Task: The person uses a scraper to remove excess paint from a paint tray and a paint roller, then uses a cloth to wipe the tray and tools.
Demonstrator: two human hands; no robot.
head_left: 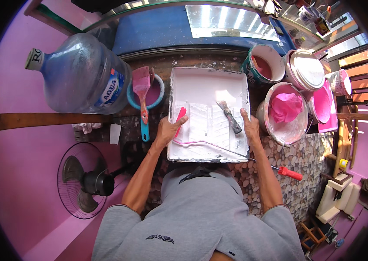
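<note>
A white paint tray (208, 80), coated with paint, is directly in front of me. My left hand (169, 130) grips its left rim, with the thumb inside beside a small paint roller (180, 116). My right hand (250, 125) is wrapped around the opposite rim, thumb on the edge. The roller's wire frame crosses the tray's near part, and its red handle (290, 173) juts out past the right side. A scraper (232, 118) with a dark, paint-spattered handle lies in the tray near my right thumb.
Left of the tray, a wide brush (142, 91) rests across a blue-rimmed bowl (161, 96) of pink paint, beside a large water bottle (86, 74). Paint buckets (264, 114) crowd the right, one holding a pink cloth (286, 107). A fan (84, 180) stands at lower left.
</note>
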